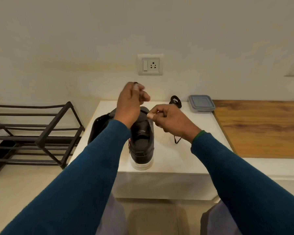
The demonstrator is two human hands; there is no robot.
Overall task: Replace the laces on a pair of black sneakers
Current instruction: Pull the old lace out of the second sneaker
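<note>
black sneaker upright on the white table
left hand pinches a lace end up high; right hand pinches lace beside the tongue.

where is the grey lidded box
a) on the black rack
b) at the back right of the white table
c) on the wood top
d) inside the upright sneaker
b: the box sits at the back right corner of the white table, near the wall and beside a coiled lace, just left of the wood top.
</note>
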